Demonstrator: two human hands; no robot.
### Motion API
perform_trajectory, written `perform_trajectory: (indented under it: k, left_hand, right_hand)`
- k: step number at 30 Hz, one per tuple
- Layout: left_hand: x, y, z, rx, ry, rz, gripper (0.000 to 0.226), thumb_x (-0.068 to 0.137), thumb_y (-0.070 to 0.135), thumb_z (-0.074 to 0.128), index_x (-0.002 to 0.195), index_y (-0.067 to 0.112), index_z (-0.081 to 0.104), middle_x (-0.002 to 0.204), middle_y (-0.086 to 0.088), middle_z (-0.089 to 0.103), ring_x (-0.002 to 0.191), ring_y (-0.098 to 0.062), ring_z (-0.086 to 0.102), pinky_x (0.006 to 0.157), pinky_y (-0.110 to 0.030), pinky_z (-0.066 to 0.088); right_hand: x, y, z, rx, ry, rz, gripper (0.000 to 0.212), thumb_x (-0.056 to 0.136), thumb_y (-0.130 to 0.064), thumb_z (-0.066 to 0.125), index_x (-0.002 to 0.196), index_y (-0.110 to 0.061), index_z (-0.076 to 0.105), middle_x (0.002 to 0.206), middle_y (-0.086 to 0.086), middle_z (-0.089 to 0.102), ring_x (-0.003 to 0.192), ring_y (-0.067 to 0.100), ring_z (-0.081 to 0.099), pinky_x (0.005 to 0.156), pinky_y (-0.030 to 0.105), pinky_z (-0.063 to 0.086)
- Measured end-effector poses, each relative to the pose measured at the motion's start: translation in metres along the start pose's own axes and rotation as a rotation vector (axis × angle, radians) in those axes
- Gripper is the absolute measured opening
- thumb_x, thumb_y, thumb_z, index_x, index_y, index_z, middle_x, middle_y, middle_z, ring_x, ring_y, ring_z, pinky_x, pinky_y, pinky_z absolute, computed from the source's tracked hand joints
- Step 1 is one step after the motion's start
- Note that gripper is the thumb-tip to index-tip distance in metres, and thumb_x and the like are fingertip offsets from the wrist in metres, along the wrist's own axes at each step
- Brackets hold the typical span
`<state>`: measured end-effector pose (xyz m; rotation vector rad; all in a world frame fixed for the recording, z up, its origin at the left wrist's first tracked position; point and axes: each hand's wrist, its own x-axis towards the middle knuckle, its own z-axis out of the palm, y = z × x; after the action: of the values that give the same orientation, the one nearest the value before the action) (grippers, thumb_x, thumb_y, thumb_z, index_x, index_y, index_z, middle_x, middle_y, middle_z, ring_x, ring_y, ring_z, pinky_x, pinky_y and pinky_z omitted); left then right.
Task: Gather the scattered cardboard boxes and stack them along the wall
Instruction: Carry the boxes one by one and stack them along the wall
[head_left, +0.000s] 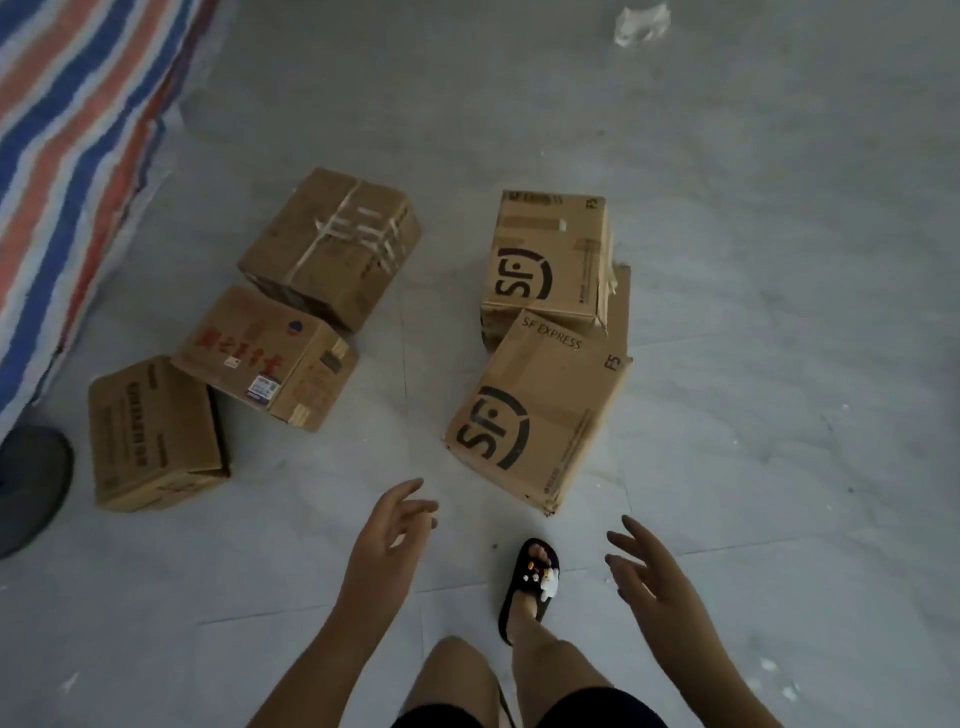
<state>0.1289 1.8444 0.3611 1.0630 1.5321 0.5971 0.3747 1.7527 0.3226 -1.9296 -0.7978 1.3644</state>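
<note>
Several cardboard boxes lie on the grey tiled floor. The near SF box (537, 415) lies tilted just ahead of me, leaning against a second SF box (548, 260) behind it. To the left sit a taped box (332, 244), a box with red writing (265, 358) and a small box (150, 434). My left hand (389, 535) hovers open, fingers spread, below the near SF box's left corner. My right hand (644, 571) hovers open to that box's lower right. Neither hand touches a box.
A red, white and blue striped tarp (72, 156) covers something along the left. A dark round base (28, 488) sits at the left edge. Crumpled white plastic (641, 23) lies far back. My foot in a black sandal (532, 587) stands between my hands.
</note>
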Motion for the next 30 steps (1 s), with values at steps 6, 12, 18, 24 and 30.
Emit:
perform_trajectory:
  k: [6,12,18,24,30]
  left_hand:
    - [0.149,-0.057,0.021,0.128,-0.045,-0.179,0.024,0.094,0.025,0.054,0.116,0.033,0.052,0.111,-0.001,0.062,0.105,-0.018,0.059,0.093,-0.035,0.047]
    - [0.310,-0.161,0.066,0.238,0.027,-0.325,0.043,0.096,0.025,0.050,0.137,0.018,0.041,0.127,-0.008,0.051,0.106,-0.021,0.051,0.084,-0.029,0.042]
    - [0.405,-0.255,0.081,0.205,0.082,-0.403,0.061,0.096,0.042,0.046,0.149,0.023,0.022,0.154,-0.004,0.026,0.136,-0.023,0.033,0.109,-0.036,0.030]
    - [0.405,-0.255,0.089,0.084,-0.059,-0.377,0.039,0.097,0.042,0.043,0.130,0.023,0.050,0.118,0.004,0.057,0.102,-0.012,0.053,0.090,-0.029,0.038]
    - [0.344,-0.171,0.070,-0.083,-0.024,-0.241,0.017,0.097,0.029,0.048,0.110,0.029,0.060,0.103,0.010,0.066,0.088,-0.001,0.064,0.075,-0.020,0.051]
  right_hand:
    - [0.114,0.037,0.034,0.015,0.063,0.216,0.047,0.094,-0.021,0.053,0.139,-0.024,0.040,0.129,-0.002,0.057,0.106,0.014,0.058,0.099,0.042,0.047]
    - [0.240,0.128,0.103,0.129,0.205,0.434,0.052,0.095,-0.024,0.051,0.144,-0.019,0.033,0.143,0.004,0.046,0.121,0.019,0.051,0.102,0.039,0.043]
    - [0.314,0.217,0.152,0.258,0.292,0.554,0.062,0.095,-0.039,0.049,0.148,-0.022,0.022,0.152,0.004,0.032,0.136,0.022,0.037,0.109,0.043,0.035]
    - [0.318,0.214,0.157,0.473,0.294,0.490,0.025,0.097,-0.027,0.048,0.122,-0.031,0.051,0.109,-0.011,0.063,0.098,0.004,0.058,0.080,0.027,0.046]
    - [0.272,0.128,0.118,0.602,0.417,0.434,0.021,0.096,-0.030,0.048,0.116,-0.032,0.056,0.100,-0.019,0.061,0.098,0.010,0.056,0.088,0.044,0.043]
